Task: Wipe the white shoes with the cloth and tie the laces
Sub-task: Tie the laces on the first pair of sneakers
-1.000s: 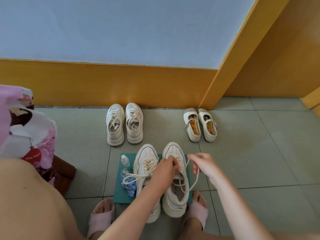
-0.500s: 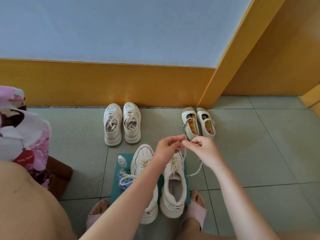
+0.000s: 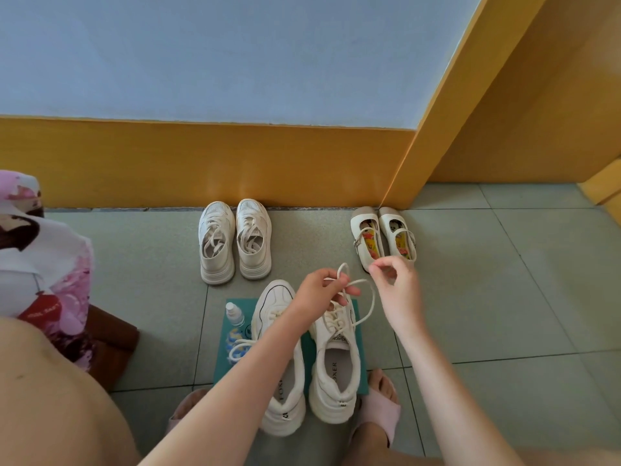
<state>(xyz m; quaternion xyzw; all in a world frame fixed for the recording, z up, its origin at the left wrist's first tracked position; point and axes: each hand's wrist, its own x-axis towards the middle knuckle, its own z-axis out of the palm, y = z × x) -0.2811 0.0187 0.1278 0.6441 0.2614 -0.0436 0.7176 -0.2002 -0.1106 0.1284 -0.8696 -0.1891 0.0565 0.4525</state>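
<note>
Laces [image 3: 349, 287] of the right-hand shoe [image 3: 336, 361] loop up at twelve o'clock, left hand [image 3: 319, 294] pinching them, right hand [image 3: 396, 287] pinched on the end

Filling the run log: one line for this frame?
step: tying lace | shoe: right sneaker on mat | left hand: pinching loop | right hand: pinching lace end

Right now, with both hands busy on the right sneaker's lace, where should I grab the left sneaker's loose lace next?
Pinch the left sneaker's loose lace at its looped end, coming from the left and above. There it lies slack on the green mat, beside the spray bottle and clear of the left hand; its eyelet end is hidden under that forearm.
</note>
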